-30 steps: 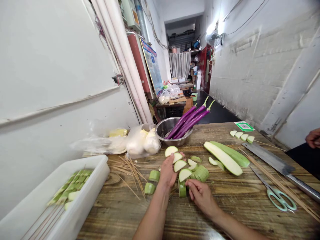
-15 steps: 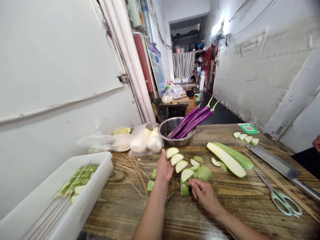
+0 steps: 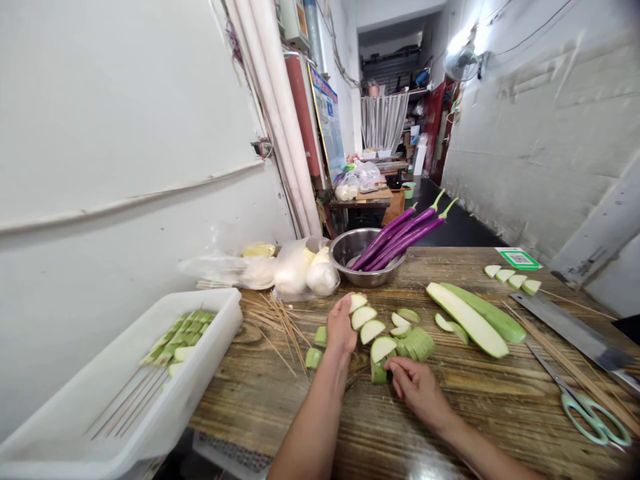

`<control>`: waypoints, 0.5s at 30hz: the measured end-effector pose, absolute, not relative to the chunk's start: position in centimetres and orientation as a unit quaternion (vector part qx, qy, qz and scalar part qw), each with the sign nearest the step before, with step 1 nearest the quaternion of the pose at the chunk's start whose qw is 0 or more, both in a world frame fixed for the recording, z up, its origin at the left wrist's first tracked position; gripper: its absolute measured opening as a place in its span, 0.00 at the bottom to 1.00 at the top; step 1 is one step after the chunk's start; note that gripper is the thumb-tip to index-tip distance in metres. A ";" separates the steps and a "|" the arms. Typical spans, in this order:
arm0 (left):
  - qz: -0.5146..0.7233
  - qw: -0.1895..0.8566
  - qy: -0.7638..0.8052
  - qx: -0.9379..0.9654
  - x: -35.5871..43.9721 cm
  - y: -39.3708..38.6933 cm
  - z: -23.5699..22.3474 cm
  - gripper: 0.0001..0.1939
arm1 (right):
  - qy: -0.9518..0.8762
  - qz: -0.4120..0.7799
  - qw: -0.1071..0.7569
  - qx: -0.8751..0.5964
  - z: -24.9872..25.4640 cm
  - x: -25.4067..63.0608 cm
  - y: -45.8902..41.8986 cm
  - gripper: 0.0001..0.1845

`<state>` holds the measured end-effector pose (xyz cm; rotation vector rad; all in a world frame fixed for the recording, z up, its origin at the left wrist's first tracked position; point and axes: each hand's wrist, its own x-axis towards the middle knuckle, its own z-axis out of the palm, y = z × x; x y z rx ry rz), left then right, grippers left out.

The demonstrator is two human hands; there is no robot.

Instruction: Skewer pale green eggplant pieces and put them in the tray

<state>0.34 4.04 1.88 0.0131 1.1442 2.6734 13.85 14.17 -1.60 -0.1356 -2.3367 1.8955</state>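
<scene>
View further L: tbl (image 3: pixel 260 400), wall (image 3: pixel 125 100)

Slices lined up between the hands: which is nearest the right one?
The lowest slice of four, beside the right hand; the other three step up and away toward the left hand.

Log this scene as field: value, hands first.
left_hand: left hand at the row's far end; grip unclear
right_hand: right hand pinching a thin stick at the near end
row: four half-round slices, pale faces showing
bowl: metal bowl holding purple eggplants
tub: white tub with skewered green pieces
tools: cleaver, scissors on the right
</scene>
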 end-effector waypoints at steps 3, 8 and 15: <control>0.915 0.104 0.389 -0.008 0.3 4.4 1.5 0.13 | -0.778 0.624 0.063 -0.047 -2.1 13.9 14.3 0.24; 0.928 0.101 0.357 -0.024 -0.3 4.9 0.7 0.15 | -0.781 0.618 0.061 -0.066 -4.1 13.5 15.4 0.24; 0.945 0.189 0.256 -0.076 -0.7 3.6 2.2 0.28 | -0.781 0.606 0.124 -0.084 -4.0 12.9 16.8 0.26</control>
